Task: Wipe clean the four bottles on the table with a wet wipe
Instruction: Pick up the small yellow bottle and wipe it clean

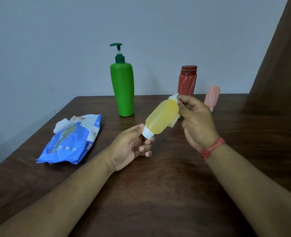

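The left hand [131, 147] held the yellow bottle [161, 117] above the dark wooden worktop [158, 194], its thumb and curled fingers pinching the bottle's white cap [147, 133], so that the bottle was tilted with the cap low and toward the person and its rounded base pointing up and away to the right. The right hand [196, 120] was closed around that upper end, its fingers and thumb pressing a white wet wipe [173, 98] against the bottle; folds of the wipe showed above the fingers and below the bottle's far side. A red band [213, 147] circled the right wrist. Farther back on the worktop the green pump bottle [123, 89] stood upright, well apart from the hands, its dark green pump head turned to the left. To its right, near the wall, the red bottle [187, 81] with a dark red cap also stood upright, its lower part hidden behind the right hand and the wipe. Just right of that, the pink bottle [212, 96] leaned to the right, its lower end hidden by the right hand, so how it rested could not be told. On the left side of the worktop lay the blue pack of wet wipes [69, 144], flat, with its flap lifted and a white wipe sticking out near the top. A brown curtain [281, 65] hung at the right edge, against a pale grey wall [56, 40].
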`<state>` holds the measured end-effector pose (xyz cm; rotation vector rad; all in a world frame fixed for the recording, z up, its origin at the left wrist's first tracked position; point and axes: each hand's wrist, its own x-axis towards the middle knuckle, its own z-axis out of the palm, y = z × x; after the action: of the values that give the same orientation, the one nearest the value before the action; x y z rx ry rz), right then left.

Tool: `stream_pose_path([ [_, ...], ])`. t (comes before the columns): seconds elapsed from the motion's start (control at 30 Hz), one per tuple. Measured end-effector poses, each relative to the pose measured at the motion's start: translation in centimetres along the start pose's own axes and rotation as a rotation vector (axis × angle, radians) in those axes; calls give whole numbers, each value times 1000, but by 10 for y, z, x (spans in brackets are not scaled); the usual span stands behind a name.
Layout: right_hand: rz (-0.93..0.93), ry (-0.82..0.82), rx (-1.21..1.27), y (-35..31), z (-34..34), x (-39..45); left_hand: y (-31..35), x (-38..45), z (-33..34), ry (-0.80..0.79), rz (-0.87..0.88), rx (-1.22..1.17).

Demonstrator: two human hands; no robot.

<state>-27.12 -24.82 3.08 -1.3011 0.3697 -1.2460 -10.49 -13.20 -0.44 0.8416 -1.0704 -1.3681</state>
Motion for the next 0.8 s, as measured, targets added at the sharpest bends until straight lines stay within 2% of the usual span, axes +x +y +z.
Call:
stream_pose_path([
  [0.07,96,-119,43,3,1,-4,0,0,0,21,11,0],
  [0.17,187,-192,-106,14,7,-11,2,-2,0,76,24,-4],
  [0.23,171,-175,-120,13,8,-9,3,-2,2,126,32,3],
  [0.37,113,-81,242,-2,-1,2,7,2,7,265,62,37],
  [0.43,74,4,253,-3,-5,5,7,3,7,366,78,42],
  [0.5,8,64,79,1,-4,4,6,4,4,444,98,30],
  [0.6,-78,80,-280,10,1,-3,5,3,2,452,117,4],
  [0.73,-285,-39,-625,21,13,-17,2,3,5,402,134,3],
  [0.8,-387,-113,-712,25,22,-26,3,3,7,405,143,-32],
])
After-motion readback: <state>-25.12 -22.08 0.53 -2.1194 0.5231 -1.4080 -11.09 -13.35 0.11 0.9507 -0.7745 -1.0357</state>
